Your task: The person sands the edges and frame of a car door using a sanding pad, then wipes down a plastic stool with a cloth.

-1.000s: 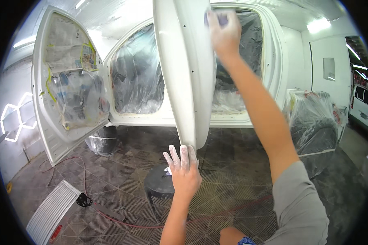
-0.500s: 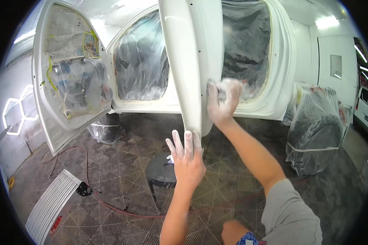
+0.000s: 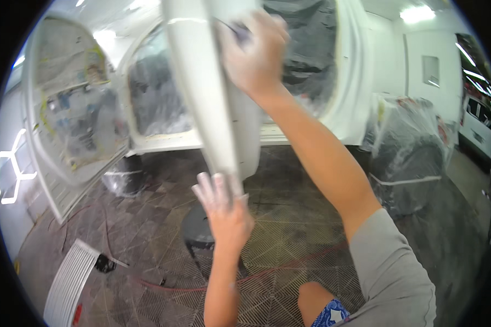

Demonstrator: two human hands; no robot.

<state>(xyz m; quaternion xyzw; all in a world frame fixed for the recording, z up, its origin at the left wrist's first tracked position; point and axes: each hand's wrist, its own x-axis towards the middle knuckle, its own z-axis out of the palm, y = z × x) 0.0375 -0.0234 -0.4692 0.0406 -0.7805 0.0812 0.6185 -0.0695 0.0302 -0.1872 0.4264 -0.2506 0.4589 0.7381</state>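
Note:
A white car door (image 3: pixel 204 92) stands edge-on in front of me, swung out from the vehicle. Against its lower edge rests my left hand (image 3: pixel 226 210), fingers stretched out and lying on the panel, whitened by dust. Higher up, my right hand (image 3: pixel 259 54) presses against the door's right-hand face, its fingers curled round a dark sanding pad (image 3: pixel 241 31). Motion smears that hand, and most of the pad is hidden behind the fingers.
Another white door (image 3: pixel 65 163) with masked openings hangs open at left. Plastic sheeting (image 3: pixel 161 98) covers the vehicle's openings. A black stool (image 3: pixel 198 229), a silver ramp-like step (image 3: pixel 71 283) and a red hose (image 3: pixel 289 267) are on the floor. A plastic-wrapped wheel (image 3: pixel 406 163) is at right.
My right hand has moved up along the door with the pad. My left hand keeps its place at the lower edge. The whole view has shifted a little.

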